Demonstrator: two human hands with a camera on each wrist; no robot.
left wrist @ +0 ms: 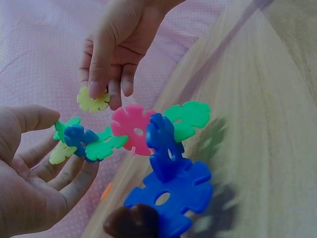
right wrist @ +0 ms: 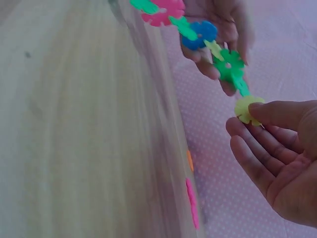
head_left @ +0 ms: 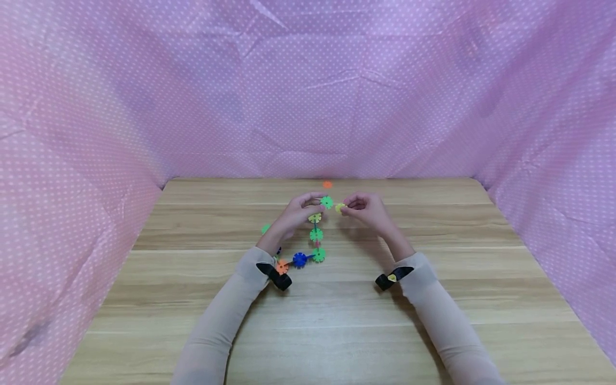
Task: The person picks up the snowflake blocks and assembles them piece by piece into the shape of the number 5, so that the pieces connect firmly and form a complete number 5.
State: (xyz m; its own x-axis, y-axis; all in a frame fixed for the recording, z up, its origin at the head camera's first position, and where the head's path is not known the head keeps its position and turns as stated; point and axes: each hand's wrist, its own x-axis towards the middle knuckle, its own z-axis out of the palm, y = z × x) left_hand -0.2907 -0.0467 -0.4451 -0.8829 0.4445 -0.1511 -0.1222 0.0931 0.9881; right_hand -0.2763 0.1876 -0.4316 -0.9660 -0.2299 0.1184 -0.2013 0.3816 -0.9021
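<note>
My left hand (head_left: 294, 216) holds the upper end of a chain of slotted plastic snowflake discs near a green disc (head_left: 326, 202). Down from there run a yellow disc (head_left: 315, 218), green discs (head_left: 316, 235), a blue disc (head_left: 299, 260) and an orange disc (head_left: 282, 267), linked through thin edge-on pieces. Between thumb and fingers, my right hand (head_left: 368, 211) pinches a yellow snowflake disc (right wrist: 247, 110). This disc is close to a narrow green piece (right wrist: 241, 86) at the chain's end; whether they touch I cannot tell. The left forearm hides part of the chain.
A loose orange disc (head_left: 327, 184) lies near the back edge of the wooden table (head_left: 433, 224). A pink disc (right wrist: 192, 203) shows edge-on by the table edge in the right wrist view. Pink dotted cloth (head_left: 308, 107) hangs behind and on both sides.
</note>
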